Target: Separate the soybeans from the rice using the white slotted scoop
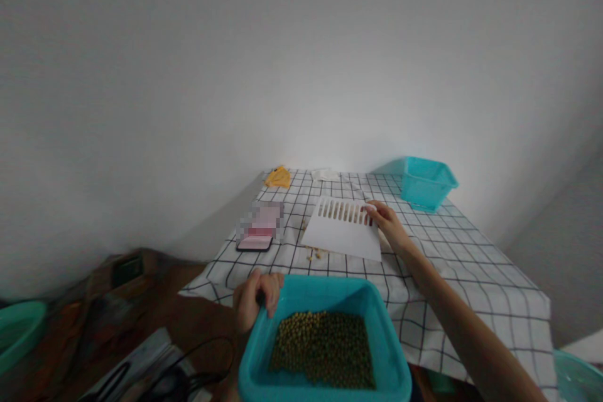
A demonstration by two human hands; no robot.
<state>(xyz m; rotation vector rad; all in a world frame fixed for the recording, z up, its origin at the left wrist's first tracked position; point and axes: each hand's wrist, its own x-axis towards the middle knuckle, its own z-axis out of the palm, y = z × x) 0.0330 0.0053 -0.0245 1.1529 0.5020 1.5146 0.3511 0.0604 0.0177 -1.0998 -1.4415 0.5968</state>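
Under the fingers of the left hand (252, 292) is the far left corner of a teal tub (325, 292). That hand is curled over the rim and grasps it, the fingertips bent toward the inside. Below and to the right of the hand, a layer of small round beans (330, 352) covers the tub's floor, yellower on the side nearer the hand and darker away from it.

Ahead of the left hand and to its right, the right hand (384, 218) reaches over the table and grasps a white board (342, 239) at its far right corner, beside a row of slots. The board extends from this hand toward the left and back toward the tub; I cannot tell whether it lies wholly flat. A few pale bits (318, 255) lie at its near edge, between the two hands.

Just ahead of the left hand lies a phone (257, 240), its screen partly blurred out. Farther beyond that hand is a crumpled yellow cloth (279, 177), and beyond the right hand, to its left, a white cloth (325, 174). Ahead and to the right of the right hand stands a teal basket (426, 188). A checked tablecloth (471, 264) spreads beneath these. Well to the left of the left hand, lower down, is a green basin (38, 314).
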